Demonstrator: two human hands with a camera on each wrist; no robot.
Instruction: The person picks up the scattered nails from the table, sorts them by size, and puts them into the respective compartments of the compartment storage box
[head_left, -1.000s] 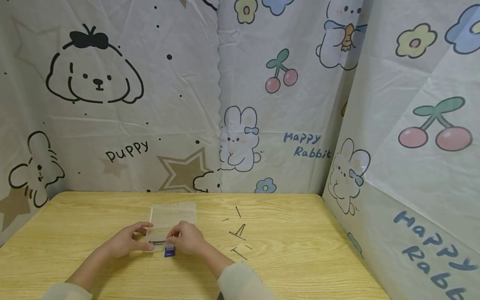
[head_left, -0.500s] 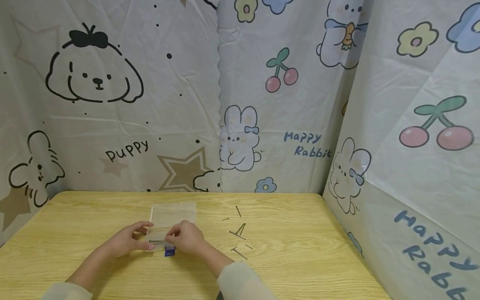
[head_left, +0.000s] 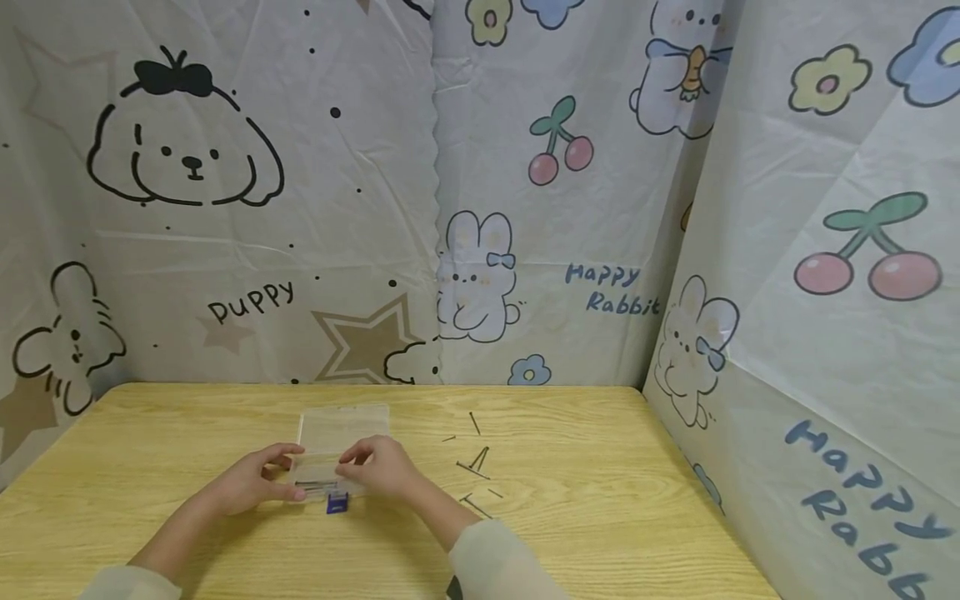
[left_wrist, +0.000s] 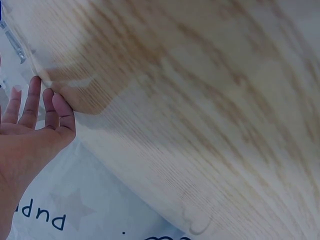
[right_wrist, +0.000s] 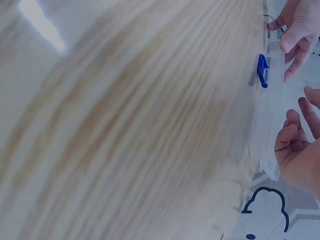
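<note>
A clear plastic box [head_left: 345, 427] lies on the table with its lid folded back. My left hand [head_left: 255, 479] holds the box's left side, thumb at the front corner and fingers farther back; the left wrist view shows those fingertips at its edge. Several thin dark screws or nails [head_left: 315, 486] lie in the front compartment. A blue latch [head_left: 337, 502] juts from the box's front. Over the right part of the box hovers my right hand [head_left: 382, 467], its fingers loosely bent and parted. Nothing shows between them in the right wrist view, where the blue latch [right_wrist: 261, 71] also appears.
To the right of the box, several loose screws or nails [head_left: 474, 468] of different lengths are scattered on the wooden table [head_left: 600, 500]. A printed cloth [head_left: 360, 217] hangs behind the table and along its right side.
My right hand has risen slightly and shifted back from the box's front compartment, and its fingers have parted. The left hand stays at the box's left side.
</note>
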